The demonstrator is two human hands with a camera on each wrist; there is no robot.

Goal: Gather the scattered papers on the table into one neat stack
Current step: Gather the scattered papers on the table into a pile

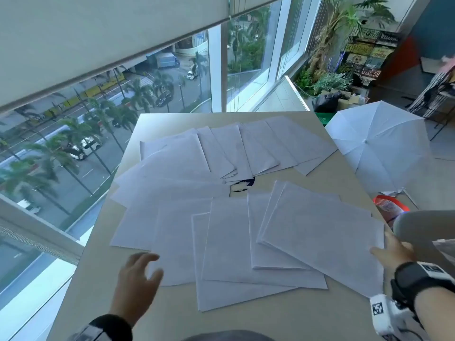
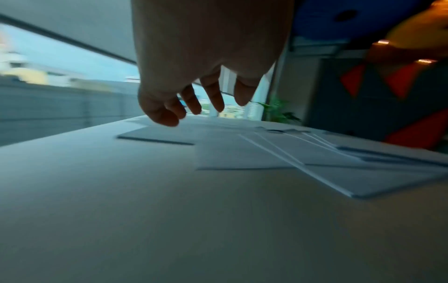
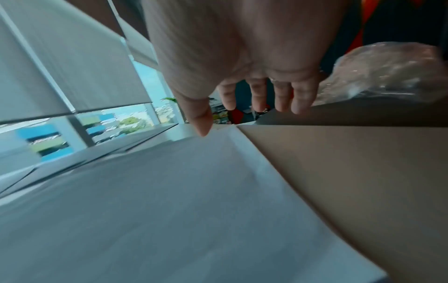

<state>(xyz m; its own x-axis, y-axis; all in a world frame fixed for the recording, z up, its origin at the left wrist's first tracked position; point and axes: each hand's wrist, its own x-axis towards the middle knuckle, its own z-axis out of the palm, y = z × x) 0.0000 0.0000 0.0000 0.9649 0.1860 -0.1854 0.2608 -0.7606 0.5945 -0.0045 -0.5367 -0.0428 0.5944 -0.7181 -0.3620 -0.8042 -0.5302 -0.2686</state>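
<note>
From the head camera we saw the papers spread in overlapping fans across most of the beige table, none stacked. Our left hand hung over the near left part of the table, fingers spread and loose, holding nothing, its fingertips over the edge of one sheet. Our right hand lay at the right border of the rightmost sheet, thumb on the paper's edge. A white umbrella stood open on the floor beyond the table's right side.

From the left wrist, the fingers dangled apart above the tabletop, clear of the sheets ahead.

From the right wrist, the thumb touched the sheet's far corner while the other fingers hung straight past its edge; the hand was relaxed, not gripping. Crumpled clear plastic sat just beyond.
</note>
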